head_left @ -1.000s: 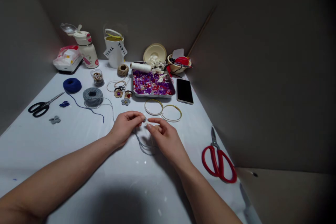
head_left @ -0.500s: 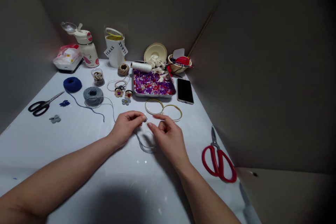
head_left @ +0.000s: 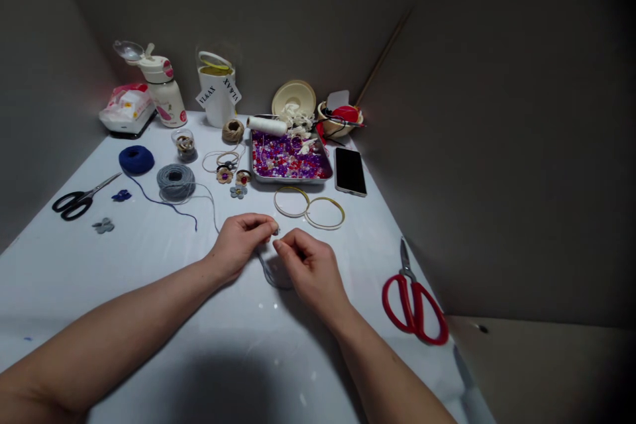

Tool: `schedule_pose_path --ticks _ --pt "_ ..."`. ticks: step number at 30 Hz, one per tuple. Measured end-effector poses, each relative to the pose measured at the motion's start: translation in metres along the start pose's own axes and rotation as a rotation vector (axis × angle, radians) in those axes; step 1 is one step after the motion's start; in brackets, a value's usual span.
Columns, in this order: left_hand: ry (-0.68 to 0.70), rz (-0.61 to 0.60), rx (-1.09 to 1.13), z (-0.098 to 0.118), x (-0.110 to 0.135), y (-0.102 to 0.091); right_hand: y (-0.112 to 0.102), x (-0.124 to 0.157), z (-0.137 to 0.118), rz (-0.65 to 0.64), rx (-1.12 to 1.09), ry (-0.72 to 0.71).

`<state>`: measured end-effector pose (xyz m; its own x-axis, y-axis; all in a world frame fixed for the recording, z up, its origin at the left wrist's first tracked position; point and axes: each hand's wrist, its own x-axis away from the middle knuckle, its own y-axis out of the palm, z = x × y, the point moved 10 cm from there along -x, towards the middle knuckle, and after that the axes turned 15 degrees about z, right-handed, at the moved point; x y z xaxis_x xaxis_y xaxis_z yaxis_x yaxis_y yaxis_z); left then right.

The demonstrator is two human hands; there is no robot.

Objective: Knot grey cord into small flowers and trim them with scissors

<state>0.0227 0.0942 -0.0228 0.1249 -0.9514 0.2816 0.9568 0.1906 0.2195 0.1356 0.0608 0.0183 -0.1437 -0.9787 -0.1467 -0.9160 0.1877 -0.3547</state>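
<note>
My left hand (head_left: pixel 244 245) is closed in a pinch, and a small grey yarn piece (head_left: pixel 277 230) shows at its fingertips. Just to the right, my right hand (head_left: pixel 309 264) has thumb and index finger pressed together close to that piece; whatever they hold is too small to make out. A loop of grey yarn (head_left: pixel 268 276) hangs below the hands to the table. From the grey yarn ball (head_left: pixel 175 182) a strand runs to my left hand. Two thin hoops (head_left: pixel 325 227) lie just beyond my right hand.
Red-handled scissors (head_left: pixel 415 305) lie at right, black-handled scissors (head_left: pixel 79 202) at left near a blue yarn ball (head_left: pixel 136 159). A metal tray (head_left: pixel 293 180) of beads and a phone (head_left: pixel 350 172) are behind the hands. A bottle (head_left: pixel 169 103) and white container (head_left: pixel 217 99) stand farther back.
My right hand has moved slightly left and down, and its stretched index finger has curled in to meet the thumb. My left hand keeps its pinch.
</note>
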Motion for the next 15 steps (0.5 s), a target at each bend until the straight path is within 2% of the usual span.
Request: schedule_pose_path --ticks 5,7,9,10,12,13,14,15 --pt "-0.058 0.029 0.054 -0.001 -0.005 -0.004 0.001 -0.001 0.003 -0.047 -0.107 0.129" --pt "-0.094 0.062 0.104 -0.002 -0.01 -0.009 0.001 0.001 0.001 -0.165 -0.146 0.192" --pt "-0.118 0.093 0.165 -0.003 -0.015 -0.015 -0.004 0.007 -0.004 -0.337 -0.14 0.227" --pt "-0.13 0.105 0.195 -0.004 -0.017 -0.017 -0.01 0.013 -0.007 -0.426 -0.121 0.231" --pt "-0.153 0.123 0.238 -0.006 -0.02 -0.02 -0.031 0.024 -0.014 -0.503 -0.083 0.174" --pt "-0.161 0.127 0.25 -0.006 -0.021 -0.021 -0.045 0.029 -0.016 -0.495 -0.038 0.112" --pt "-0.167 0.126 0.255 -0.007 -0.021 -0.021 -0.066 0.031 -0.02 -0.389 0.03 0.003" --pt "-0.17 0.121 0.255 -0.007 -0.02 -0.02 -0.092 0.032 -0.024 -0.194 0.119 -0.105"
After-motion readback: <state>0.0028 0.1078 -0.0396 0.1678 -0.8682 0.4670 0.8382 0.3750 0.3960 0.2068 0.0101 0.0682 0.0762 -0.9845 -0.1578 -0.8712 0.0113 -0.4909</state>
